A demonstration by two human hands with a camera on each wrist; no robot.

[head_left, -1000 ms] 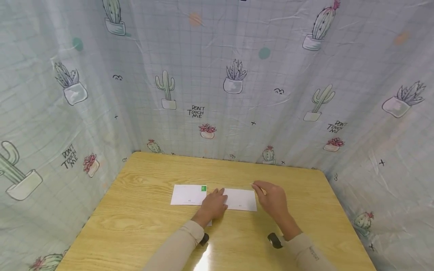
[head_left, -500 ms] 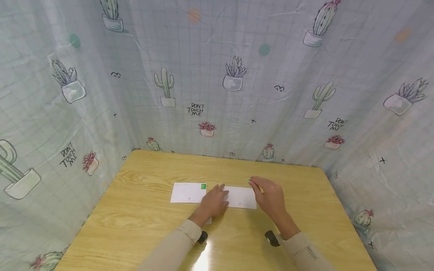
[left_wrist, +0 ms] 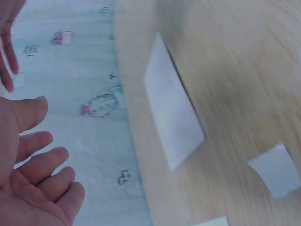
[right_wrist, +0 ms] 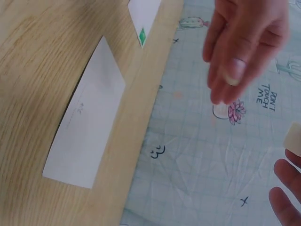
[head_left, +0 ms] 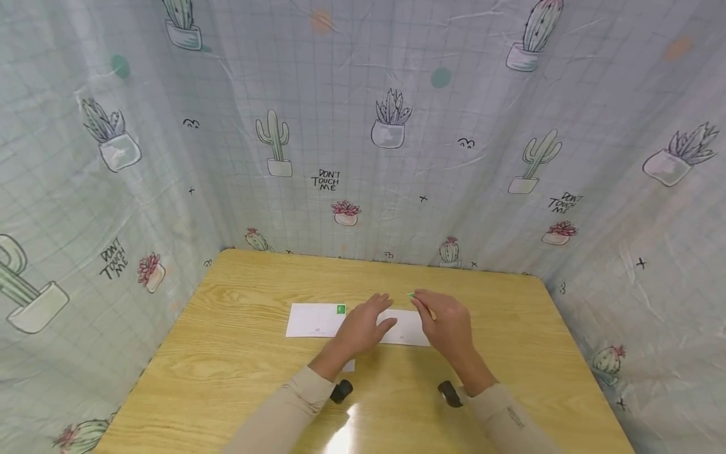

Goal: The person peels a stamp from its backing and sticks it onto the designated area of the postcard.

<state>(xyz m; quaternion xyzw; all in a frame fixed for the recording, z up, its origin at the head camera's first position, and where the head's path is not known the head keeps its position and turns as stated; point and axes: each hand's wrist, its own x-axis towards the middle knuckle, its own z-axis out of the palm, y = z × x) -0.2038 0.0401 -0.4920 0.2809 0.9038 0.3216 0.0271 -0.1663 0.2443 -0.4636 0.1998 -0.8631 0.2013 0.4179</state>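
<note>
My right hand [head_left: 448, 321] pinches a small green stamp [head_left: 411, 295] between thumb and fingertips, above the far right corner of a white envelope [head_left: 404, 329]. In the right wrist view the pinched stamp shows a pale side [right_wrist: 293, 139]. My left hand [head_left: 360, 328] hovers over that envelope's left end with relaxed, spread fingers and holds nothing; in the head view it hides this end. Left of it lies another white envelope [head_left: 314, 321] with a green stamp [head_left: 341, 309] in its far right corner. In the left wrist view both hands are raised clear of the envelope [left_wrist: 171, 106].
A small white paper piece [head_left: 349, 366] lies on the wooden table [head_left: 227, 353], partly hidden by my left forearm. Behind the table hangs a cactus-print curtain [head_left: 363, 164], which also stands along both sides. Dark wrist devices [head_left: 341, 391] sit at my cuffs.
My left hand has lifted off the unstamped envelope and its thumb has spread. My right hand has moved slightly left and away from me with the stamp, whose green side now shows.
</note>
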